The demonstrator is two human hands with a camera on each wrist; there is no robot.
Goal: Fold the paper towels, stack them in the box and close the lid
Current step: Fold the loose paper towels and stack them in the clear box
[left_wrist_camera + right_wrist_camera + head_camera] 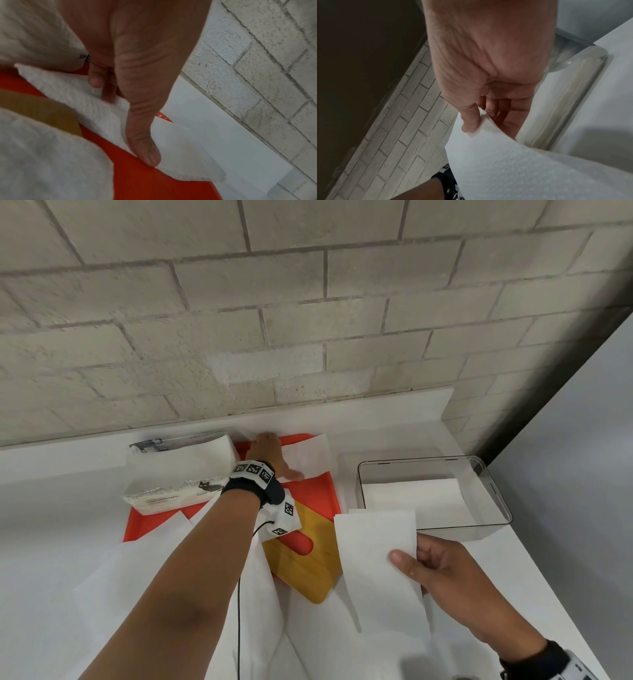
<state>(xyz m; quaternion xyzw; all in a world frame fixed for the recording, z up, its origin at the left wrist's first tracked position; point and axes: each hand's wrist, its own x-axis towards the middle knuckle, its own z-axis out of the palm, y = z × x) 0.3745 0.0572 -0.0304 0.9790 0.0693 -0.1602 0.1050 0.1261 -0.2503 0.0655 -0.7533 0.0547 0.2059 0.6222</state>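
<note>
Mid-stacking, lid not yet on. White surface [61, 508] carrying flat red plastic tray [315, 494]; clear rectangular plastic box [493, 491] just beyond right hand [442, 563], one folded white towel [414, 494] already inside. Right fingers [471, 121] pinching a folded white paper towel [376, 546] near box rim. Left hand [274, 457] fingers [144, 151] flat, apart, pressing next unfolded white sheet [308, 457] on tray. Next, probably: lower held towel square onto stack, release.
</note>
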